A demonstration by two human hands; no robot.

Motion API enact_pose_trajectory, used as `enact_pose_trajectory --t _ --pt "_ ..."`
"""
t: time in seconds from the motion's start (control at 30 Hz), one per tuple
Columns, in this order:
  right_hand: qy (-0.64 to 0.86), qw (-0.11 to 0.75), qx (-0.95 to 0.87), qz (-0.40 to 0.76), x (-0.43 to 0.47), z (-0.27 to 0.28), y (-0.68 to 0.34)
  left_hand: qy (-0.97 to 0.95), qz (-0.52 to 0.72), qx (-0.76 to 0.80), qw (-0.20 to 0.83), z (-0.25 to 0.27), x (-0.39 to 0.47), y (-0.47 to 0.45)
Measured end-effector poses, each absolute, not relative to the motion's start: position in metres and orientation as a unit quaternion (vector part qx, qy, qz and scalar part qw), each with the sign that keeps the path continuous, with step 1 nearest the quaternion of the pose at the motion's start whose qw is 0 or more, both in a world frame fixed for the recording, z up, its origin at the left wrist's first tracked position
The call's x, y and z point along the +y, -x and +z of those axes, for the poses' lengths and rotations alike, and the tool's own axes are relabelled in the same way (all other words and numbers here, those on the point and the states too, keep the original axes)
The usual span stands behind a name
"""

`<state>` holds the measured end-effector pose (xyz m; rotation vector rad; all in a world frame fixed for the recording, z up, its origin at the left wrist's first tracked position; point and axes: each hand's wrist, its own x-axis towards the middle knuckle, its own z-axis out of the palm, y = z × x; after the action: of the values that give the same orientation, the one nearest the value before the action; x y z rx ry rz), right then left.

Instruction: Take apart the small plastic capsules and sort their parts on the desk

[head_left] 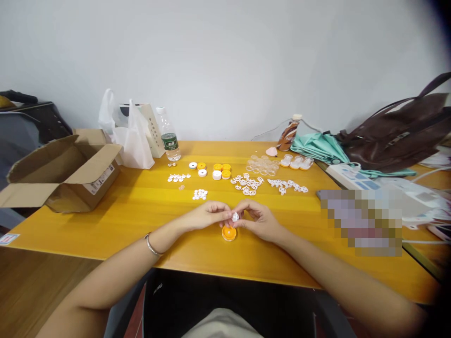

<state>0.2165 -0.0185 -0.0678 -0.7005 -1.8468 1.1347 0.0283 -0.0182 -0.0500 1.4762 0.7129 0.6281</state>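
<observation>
Between my two hands is a small white plastic part [235,217], pinched by the fingertips. My left hand [214,215] grips it from the left, thumb and fingers pressed together. From the other side my right hand [257,219] closes its thumb and forefinger on it. Just below the fingers an orange round cup [229,233] with a pale rim lies on the table. Beyond my hands are flat white openwork pieces [246,183], small white discs [200,194], stemmed white pieces [178,178] and several orange and white round caps [221,171].
Clear rings [262,165] and clear-topped pieces [296,162] lie at the back of the wooden table [197,256]. An open cardboard box [81,178], plastic bag [136,141] and water bottle [169,136] stand left. A brown bottle [289,134], teal cloth [319,146], leather bag [398,129] and power strip [354,177] are right.
</observation>
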Motion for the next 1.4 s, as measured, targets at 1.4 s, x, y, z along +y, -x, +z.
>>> enact_pose_trajectory --t 1.4 --pt "0.31 0.423 -0.646 0.556 -0.021 -0.067 -0.2 -0.693 0.322 0.396 0.509 -0.06 -0.016 -0.033"
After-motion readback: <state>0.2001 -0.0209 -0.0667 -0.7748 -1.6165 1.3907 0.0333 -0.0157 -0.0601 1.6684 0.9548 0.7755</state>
